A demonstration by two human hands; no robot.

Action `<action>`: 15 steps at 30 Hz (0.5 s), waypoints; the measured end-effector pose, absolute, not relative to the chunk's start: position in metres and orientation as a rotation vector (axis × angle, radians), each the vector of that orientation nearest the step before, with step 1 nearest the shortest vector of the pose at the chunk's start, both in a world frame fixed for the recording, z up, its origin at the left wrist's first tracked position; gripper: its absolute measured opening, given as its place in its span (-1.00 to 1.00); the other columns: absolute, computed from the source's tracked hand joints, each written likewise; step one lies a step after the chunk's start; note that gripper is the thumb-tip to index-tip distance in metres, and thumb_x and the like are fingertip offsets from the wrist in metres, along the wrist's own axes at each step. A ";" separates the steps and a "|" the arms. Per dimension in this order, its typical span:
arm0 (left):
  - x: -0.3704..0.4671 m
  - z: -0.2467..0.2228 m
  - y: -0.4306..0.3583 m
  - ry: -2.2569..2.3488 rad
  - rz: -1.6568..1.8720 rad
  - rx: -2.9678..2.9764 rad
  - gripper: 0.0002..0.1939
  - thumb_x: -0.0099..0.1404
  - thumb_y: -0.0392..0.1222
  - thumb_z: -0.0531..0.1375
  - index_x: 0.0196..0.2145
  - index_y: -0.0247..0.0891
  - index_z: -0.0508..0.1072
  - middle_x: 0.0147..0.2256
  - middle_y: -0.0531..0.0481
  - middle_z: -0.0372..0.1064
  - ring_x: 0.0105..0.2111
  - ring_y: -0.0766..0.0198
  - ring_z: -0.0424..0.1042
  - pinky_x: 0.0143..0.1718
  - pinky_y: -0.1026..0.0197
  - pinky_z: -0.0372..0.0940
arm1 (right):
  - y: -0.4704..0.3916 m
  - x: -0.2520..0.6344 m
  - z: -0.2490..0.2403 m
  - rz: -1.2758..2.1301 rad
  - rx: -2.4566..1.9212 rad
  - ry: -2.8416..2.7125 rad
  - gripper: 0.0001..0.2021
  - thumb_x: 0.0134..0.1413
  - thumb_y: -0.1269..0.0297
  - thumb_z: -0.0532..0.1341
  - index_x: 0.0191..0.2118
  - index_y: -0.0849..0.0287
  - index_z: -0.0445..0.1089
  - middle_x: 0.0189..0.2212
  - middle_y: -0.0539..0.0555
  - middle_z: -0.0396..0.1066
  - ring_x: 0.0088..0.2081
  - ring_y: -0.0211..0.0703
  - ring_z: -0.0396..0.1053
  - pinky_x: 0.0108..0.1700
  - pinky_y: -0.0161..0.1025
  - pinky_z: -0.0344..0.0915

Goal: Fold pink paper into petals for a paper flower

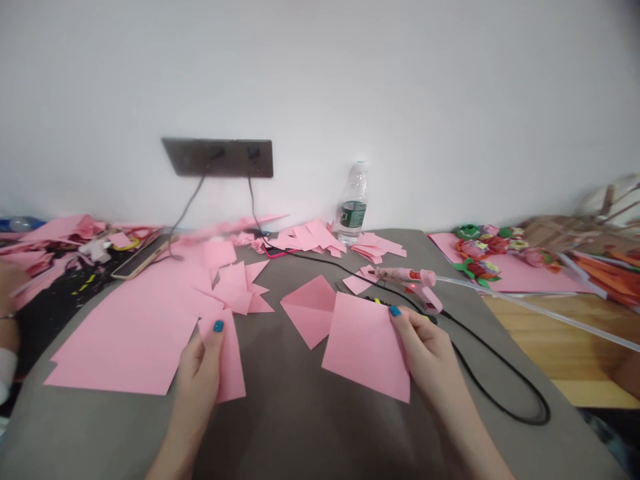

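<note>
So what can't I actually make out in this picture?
Head view:
- Right hand: fingertips except the thumb's, hidden by the pink square.
- Green bottle label: print too blurred to read.
- Black-and-yellow item: partly behind that square.
- Co-worker's hand: cut off by left edge.

The left grip (pixel 200 367) and right grip (pixel 429 343) each show 1 short, rounded thumbnail (pixel 219 326) in glossy blue polish. The 2 forearms (pixel 467 423) are bare and slim, narrowing toward the wrists.

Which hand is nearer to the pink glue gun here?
Right: the right hand is just on the near side of the glue gun; the left hand is well off to its left.
</note>
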State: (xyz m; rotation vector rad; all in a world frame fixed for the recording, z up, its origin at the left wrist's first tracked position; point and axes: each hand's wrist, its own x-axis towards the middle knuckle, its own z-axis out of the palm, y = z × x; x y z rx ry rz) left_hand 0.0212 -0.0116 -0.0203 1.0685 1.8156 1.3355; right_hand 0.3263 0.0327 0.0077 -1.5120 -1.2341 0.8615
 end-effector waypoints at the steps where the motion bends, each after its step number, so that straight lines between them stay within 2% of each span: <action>1: 0.022 -0.019 -0.010 1.788 1.275 1.129 -0.51 0.32 0.28 0.13 -0.50 -0.17 0.22 -0.53 0.13 0.15 -0.49 0.24 0.20 -0.47 0.28 0.16 | 0.035 0.326 0.006 0.913 -1.481 -1.242 -0.56 0.08 -0.15 0.23 -0.54 0.13 0.29 -0.55 -0.01 0.21 -0.48 -0.17 0.14 -0.46 -0.27 0.11; 6: 0.029 -0.023 -0.006 1.637 1.029 1.367 -0.54 0.28 0.19 0.18 -0.55 -0.18 0.20 -0.55 0.14 0.11 -0.51 0.26 0.15 -0.46 0.28 0.13 | 0.052 0.314 0.000 1.217 -1.312 -1.285 -0.59 -0.04 -0.14 0.30 -0.34 0.14 0.34 -0.58 -0.08 0.23 -0.57 -0.26 0.11 -0.55 -0.34 0.09; 10: 0.026 -0.027 -0.004 1.619 1.015 1.380 -0.57 0.26 0.16 0.19 -0.55 -0.19 0.22 -0.55 0.15 0.11 -0.51 0.27 0.13 -0.47 0.28 0.10 | 0.061 0.301 -0.007 1.240 -1.325 -1.326 -0.62 -0.08 -0.09 0.30 -0.37 0.12 0.29 -0.63 -0.11 0.21 -0.60 -0.28 0.12 -0.55 -0.33 0.16; 15: 0.024 -0.026 -0.003 1.608 0.990 1.378 -0.59 0.28 0.13 0.17 -0.54 -0.19 0.23 -0.55 0.14 0.10 -0.51 0.27 0.13 -0.48 0.28 0.09 | 0.062 0.291 -0.018 1.125 -1.388 -1.388 -0.72 0.00 -0.02 0.21 -0.39 0.10 0.27 -0.64 -0.10 0.21 -0.58 -0.21 0.19 -0.49 -0.26 0.24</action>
